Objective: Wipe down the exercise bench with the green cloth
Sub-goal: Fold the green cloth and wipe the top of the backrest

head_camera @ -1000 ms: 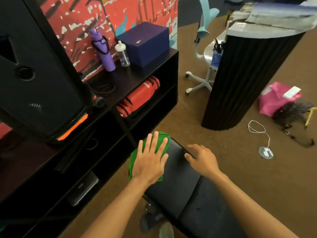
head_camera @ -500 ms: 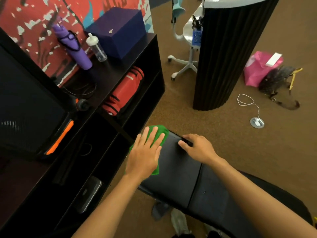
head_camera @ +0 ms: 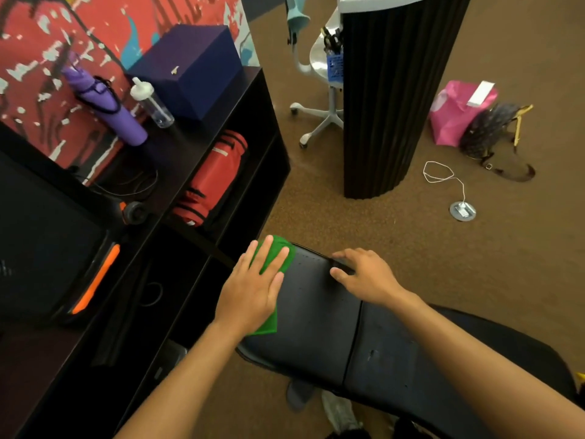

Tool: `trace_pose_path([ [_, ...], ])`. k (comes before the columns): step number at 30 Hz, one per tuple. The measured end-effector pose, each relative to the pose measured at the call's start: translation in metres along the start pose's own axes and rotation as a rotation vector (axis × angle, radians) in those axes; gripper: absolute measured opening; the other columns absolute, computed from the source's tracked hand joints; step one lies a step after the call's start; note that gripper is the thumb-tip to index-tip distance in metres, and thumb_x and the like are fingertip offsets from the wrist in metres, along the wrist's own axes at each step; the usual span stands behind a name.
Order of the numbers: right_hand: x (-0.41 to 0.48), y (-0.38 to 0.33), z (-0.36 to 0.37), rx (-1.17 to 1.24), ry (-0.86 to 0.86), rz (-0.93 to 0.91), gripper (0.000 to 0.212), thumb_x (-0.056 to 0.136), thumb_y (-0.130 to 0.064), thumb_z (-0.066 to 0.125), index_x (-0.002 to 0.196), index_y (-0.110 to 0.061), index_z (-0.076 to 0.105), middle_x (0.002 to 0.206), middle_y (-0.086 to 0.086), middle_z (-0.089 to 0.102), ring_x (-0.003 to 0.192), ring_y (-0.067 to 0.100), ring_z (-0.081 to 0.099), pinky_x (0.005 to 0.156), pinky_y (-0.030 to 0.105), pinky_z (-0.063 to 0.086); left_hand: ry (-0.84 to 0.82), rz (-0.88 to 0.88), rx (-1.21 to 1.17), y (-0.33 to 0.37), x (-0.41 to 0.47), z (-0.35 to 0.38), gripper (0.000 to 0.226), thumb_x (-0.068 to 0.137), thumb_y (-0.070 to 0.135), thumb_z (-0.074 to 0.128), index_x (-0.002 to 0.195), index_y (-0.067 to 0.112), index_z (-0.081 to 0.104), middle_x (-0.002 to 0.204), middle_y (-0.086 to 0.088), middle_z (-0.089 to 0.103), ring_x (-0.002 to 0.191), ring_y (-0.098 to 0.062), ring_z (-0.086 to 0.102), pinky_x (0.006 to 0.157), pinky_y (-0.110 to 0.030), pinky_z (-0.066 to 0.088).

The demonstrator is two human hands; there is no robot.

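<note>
Our left hand, fingers flat, presses the green cloth on the far-left corner of the bench surface, barely shifted from a second ago, our right hand grips the far edge; we judge most of it remains unwiped.

Just the one view here, wide-angle, worn on the head, tipped forward and steeply down. The exercise bench sits close beneath it, low in the centre. Left of the bench runs a black shelf unit; beyond the bench, farther off, stands a fluted black column on brown carpet.
</note>
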State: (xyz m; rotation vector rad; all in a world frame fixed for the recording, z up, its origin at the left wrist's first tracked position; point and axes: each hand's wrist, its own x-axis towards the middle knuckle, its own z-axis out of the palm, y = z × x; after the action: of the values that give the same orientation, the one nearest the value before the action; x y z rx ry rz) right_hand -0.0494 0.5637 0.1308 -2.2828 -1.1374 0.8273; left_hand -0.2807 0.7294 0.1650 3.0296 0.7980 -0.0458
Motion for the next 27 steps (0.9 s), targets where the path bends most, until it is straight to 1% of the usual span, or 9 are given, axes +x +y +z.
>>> trace_pose_path([
  [2, -0.003, 0.002, 0.003, 0.011, 0.012, -0.011, 0.049, 0.096, -0.055, 0.058, 0.140, -0.034, 0.058, 0.135, -0.007, 0.064, 0.129, 0.020, 0.052, 0.103, 0.037, 0.046, -0.051, -0.048, -0.002, 0.002, 0.027, -0.005, 0.055, 0.108, 0.048, 0.032, 0.159, 0.033, 0.042, 0.161, 0.000, 0.045, 0.137, -0.028, 0.051, 0.102, -0.043, 0.054],
  [5, -0.009, 0.001, 0.007, 0.043, 0.038, -0.019, 0.048, 0.096, -0.054, 0.059, 0.140, -0.034, 0.058, 0.135, -0.011, 0.063, 0.128, 0.016, 0.053, 0.102, 0.035, 0.047, -0.116, -0.081, 0.032, 0.012, 0.063, -0.011, 0.049, 0.106, 0.048, 0.027, 0.137, 0.024, 0.057, 0.125, -0.005, 0.064, 0.103, -0.033, 0.062, 0.074, -0.045, 0.056],
  [8, -0.015, -0.001, 0.011, 0.045, 0.057, -0.024, 0.050, 0.095, -0.053, 0.058, 0.141, -0.034, 0.056, 0.131, -0.012, 0.063, 0.124, 0.014, 0.054, 0.100, 0.034, 0.048, -0.149, -0.159, 0.039, 0.031, 0.083, -0.014, 0.043, 0.105, 0.041, 0.028, 0.110, 0.016, 0.062, 0.108, -0.008, 0.067, 0.096, -0.035, 0.064, 0.071, -0.045, 0.052],
  [10, -0.017, -0.002, 0.012, 0.029, 0.055, -0.026, 0.052, 0.095, -0.054, 0.058, 0.143, -0.033, 0.055, 0.131, -0.010, 0.063, 0.125, 0.014, 0.054, 0.100, 0.035, 0.047, -0.108, -0.166, 0.106, 0.039, 0.080, -0.014, 0.047, 0.104, 0.040, 0.023, 0.107, 0.015, 0.063, 0.105, -0.009, 0.069, 0.092, -0.034, 0.064, 0.073, -0.045, 0.051],
  [13, -0.018, -0.004, 0.014, 0.008, 0.050, -0.030, 0.058, 0.095, -0.056, 0.058, 0.146, -0.030, 0.052, 0.136, -0.008, 0.061, 0.129, 0.016, 0.052, 0.102, 0.036, 0.046, -0.007, -0.060, 0.159, 0.034, 0.046, -0.002, 0.048, 0.109, 0.041, 0.031, 0.139, 0.016, 0.058, 0.137, -0.012, 0.063, 0.122, -0.036, 0.059, 0.100, -0.053, 0.047],
  [16, -0.018, -0.004, 0.015, 0.005, 0.049, -0.029, 0.065, 0.094, -0.059, 0.059, 0.150, -0.029, 0.047, 0.143, -0.005, 0.058, 0.135, 0.018, 0.049, 0.106, 0.037, 0.045, -0.037, -0.004, 0.178, 0.032, -0.006, 0.002, 0.060, 0.111, 0.042, 0.034, 0.166, 0.021, 0.027, 0.173, -0.016, 0.022, 0.160, -0.041, 0.018, 0.125, -0.061, 0.022],
  [18, -0.017, -0.004, 0.015, 0.019, 0.049, -0.023, 0.068, 0.093, -0.061, 0.058, 0.151, -0.028, 0.045, 0.147, -0.004, 0.055, 0.138, 0.019, 0.046, 0.108, 0.038, 0.043, -0.047, 0.011, 0.166, 0.037, -0.047, 0.008, 0.062, 0.111, 0.043, 0.034, 0.168, 0.023, 0.021, 0.176, -0.013, 0.011, 0.163, -0.039, 0.006, 0.127, -0.063, 0.017],
  [22, -0.016, -0.003, 0.018, 0.039, 0.015, 0.002, 0.071, 0.094, -0.065, 0.054, 0.153, -0.027, 0.043, 0.149, -0.002, 0.054, 0.139, 0.021, 0.045, 0.108, 0.040, 0.043, -0.037, 0.053, 0.180, 0.039, -0.109, 0.023, 0.064, 0.108, 0.045, 0.042, 0.167, 0.026, 0.025, 0.176, -0.010, 0.014, 0.162, -0.036, 0.014, 0.126, -0.063, 0.023],
  [27, -0.016, -0.001, 0.018, 0.063, 0.000, 0.017, 0.066, 0.099, -0.065, 0.048, 0.151, -0.024, 0.046, 0.146, -0.001, 0.056, 0.135, 0.020, 0.048, 0.105, 0.038, 0.043, -0.017, 0.165, 0.176, 0.018, -0.087, 0.008, 0.059, 0.107, 0.053, 0.045, 0.163, 0.037, 0.035, 0.175, -0.002, 0.023, 0.162, -0.028, 0.018, 0.127, -0.057, 0.024],
])
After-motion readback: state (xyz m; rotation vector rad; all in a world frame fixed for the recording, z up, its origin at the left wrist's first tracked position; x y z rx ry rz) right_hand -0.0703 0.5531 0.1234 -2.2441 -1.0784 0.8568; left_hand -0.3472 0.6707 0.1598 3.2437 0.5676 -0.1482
